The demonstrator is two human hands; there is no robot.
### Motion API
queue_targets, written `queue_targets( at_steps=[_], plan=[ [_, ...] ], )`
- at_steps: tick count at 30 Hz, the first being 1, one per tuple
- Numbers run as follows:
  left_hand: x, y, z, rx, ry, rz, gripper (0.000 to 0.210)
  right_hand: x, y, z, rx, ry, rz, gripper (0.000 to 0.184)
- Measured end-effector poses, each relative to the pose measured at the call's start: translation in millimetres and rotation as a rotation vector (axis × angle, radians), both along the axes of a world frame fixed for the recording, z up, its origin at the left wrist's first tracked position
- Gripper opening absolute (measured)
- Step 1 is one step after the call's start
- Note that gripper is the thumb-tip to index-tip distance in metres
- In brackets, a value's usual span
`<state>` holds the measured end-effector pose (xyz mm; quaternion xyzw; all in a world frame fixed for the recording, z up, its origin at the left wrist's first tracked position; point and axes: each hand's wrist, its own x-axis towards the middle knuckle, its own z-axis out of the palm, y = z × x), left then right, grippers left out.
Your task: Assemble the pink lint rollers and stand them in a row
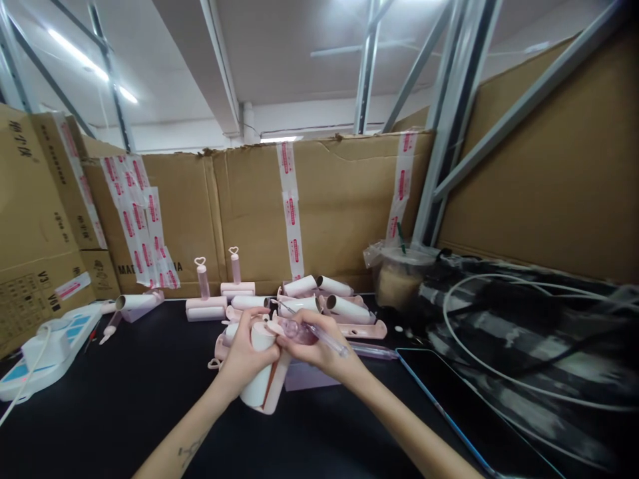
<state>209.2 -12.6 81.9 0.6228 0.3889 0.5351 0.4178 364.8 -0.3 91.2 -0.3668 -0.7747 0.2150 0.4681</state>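
Observation:
My left hand (239, 356) is closed round a lint roller with a white roll (257, 382) and a pale pink holder (273, 392), tilted above the table. My right hand (324, 362) meets it at the roller's upper end, thumb and fingers pressed at the pink part. Across the right palm lies what looks like a screwdriver (327, 337), with a clear lilac handle and a thin shaft pointing up to the left. Just behind the hands, several more lint rollers (299, 306) lie piled together. A translucent lilac cover (309, 377) rests under my right hand.
Two lint rollers (206, 309) with heart-looped handles stand at the back left; another (137, 305) lies farther left. A white power strip (54, 356) is at the left edge. Rightward are a drink cup (399, 283), a tablet (464, 406) and white cable (449, 299). Cardboard (249, 213) walls the back.

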Motion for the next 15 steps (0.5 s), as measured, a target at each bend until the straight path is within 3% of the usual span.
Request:
queue_targets(
  at_steps=[4,8,11,15],
  plan=[
    [-31.7,9.3,-3.2,-0.126,-0.268,0.037,0.036,19.7,3.9,-6.2,0.047,0.157,-0.15,0.025],
    [-74.5,22.5,3.6,-0.022,-0.619,0.224,0.044,71.9,-7.0,4.2,0.059,0.302,-0.41,0.026],
    [-79.7,26.7,5.6,0.001,-0.604,0.242,0.044,109.0,-21.5,-3.9,0.008,0.138,-0.561,0.03],
    [-56.5,27.7,-1.7,-0.067,-0.4,0.149,0.044,129.6,-28.4,-37.2,-0.155,-0.015,-0.676,0.032]
  ],
)
